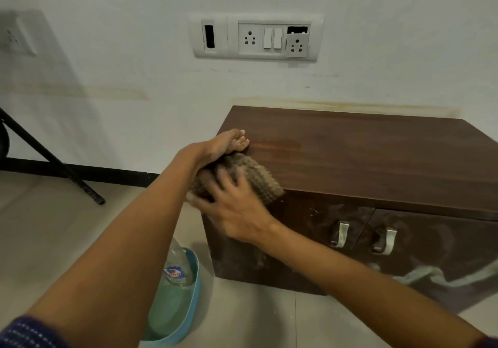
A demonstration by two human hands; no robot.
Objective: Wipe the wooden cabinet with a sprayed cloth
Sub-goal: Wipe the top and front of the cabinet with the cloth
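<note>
A low dark wooden cabinet (363, 159) stands against the white wall, with two doors and metal handles on its front. A brown knobbly cloth (256, 177) lies over the cabinet's front left corner. My left hand (229, 142) rests on the top near the left edge, fingers straight, touching the upper end of the cloth. My right hand (234, 207) presses on the cloth at the corner with spread fingers; it is motion-blurred. A faint wet streak shows on the top just right of my left hand.
On the tiled floor left of the cabinet a blue basin (177, 307) holds a clear bottle (177, 266). A black stand leg (54, 164) slants down at the left. A switch and socket panel (256, 37) sits on the wall above.
</note>
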